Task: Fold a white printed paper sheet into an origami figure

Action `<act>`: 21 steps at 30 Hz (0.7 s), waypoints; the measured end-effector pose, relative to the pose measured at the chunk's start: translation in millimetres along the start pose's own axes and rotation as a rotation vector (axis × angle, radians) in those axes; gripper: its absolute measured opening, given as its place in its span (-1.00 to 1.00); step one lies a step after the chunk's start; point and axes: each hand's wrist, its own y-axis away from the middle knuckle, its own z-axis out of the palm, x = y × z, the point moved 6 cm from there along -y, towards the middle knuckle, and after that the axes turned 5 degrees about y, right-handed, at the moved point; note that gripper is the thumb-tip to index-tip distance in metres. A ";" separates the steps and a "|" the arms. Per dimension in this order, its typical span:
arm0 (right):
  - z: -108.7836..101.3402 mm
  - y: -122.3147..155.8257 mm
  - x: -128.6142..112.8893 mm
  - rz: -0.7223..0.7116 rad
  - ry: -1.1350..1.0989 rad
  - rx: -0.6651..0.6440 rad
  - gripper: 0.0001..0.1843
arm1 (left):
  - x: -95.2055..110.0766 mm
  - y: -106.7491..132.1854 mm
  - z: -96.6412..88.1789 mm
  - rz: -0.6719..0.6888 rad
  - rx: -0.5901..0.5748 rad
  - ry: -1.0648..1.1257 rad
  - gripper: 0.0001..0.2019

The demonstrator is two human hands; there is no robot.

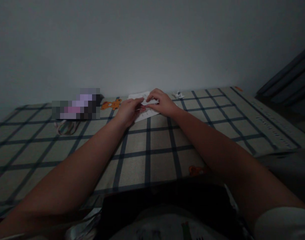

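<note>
White paper [148, 115] lies on the checked cloth at the far side of the table, close to the wall. Above it, a smaller piece of white paper [147, 103] sits between my two hands. My left hand [129, 109] has its thumb and fingers closed at the small piece's left side. From the right, my right hand [164, 102] pinches the same piece with bent fingers and thumb. The fingers partly hide the small piece, and its exact shape is too dim to make out. Both forearms stretch forward over the cloth.
A small crumpled-looking white paper piece [178, 95] lies right of my hands. On the left are a pixelated purple and dark object [79, 106] and a looped pale cord [67, 127]. The checked cloth [157, 140] covers the table; a plain wall [147, 43] stands behind. Dark folded fabric [292, 80] hangs at right.
</note>
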 end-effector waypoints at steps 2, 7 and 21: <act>-0.3 0.2 0.6 -0.004 -0.006 0.008 -0.85 | 0.1 -0.6 -1.1 0.004 0.006 -0.014 -0.83; -1.3 0.8 0.9 -0.009 -0.030 0.039 -0.89 | -1.1 -3.9 -2.8 0.024 0.003 -0.015 -0.81; -5.1 1.1 -2.5 -0.011 0.017 0.073 -0.75 | -1.2 -2.3 0.3 0.010 -0.021 -0.018 -0.84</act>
